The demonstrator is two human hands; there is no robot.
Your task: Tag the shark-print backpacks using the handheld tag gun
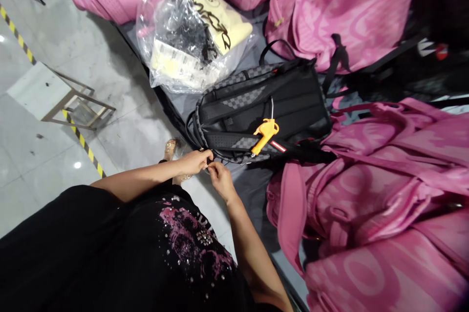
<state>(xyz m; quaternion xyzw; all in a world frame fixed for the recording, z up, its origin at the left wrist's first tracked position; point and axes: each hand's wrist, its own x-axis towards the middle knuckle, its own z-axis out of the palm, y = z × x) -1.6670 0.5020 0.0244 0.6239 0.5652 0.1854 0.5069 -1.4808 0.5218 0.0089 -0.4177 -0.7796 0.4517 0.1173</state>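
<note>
A black backpack [293, 92] with grey checkered panels lies on its front, shoulder straps up, on the dark-covered table. At its near end, my left hand [200, 159] is closed in a pinch by the checkered edge, with a small dark bit showing at the fingertips. Close beside it, my right hand [222, 179] is also pinched, its fingertips almost meeting the left ones. What either hand holds is too small to make out. An orange air blow gun [266, 134] with a thin bent metal nozzle rests across the backpack's straps.
Pink patterned bags [340, 24] are piled along the back, and more pink backpacks [366, 195] crowd the right side. A clear plastic bag [183, 33] with yellow and dark contents sits behind the backpack. A small stool [40, 90] stands on the tiled floor at left.
</note>
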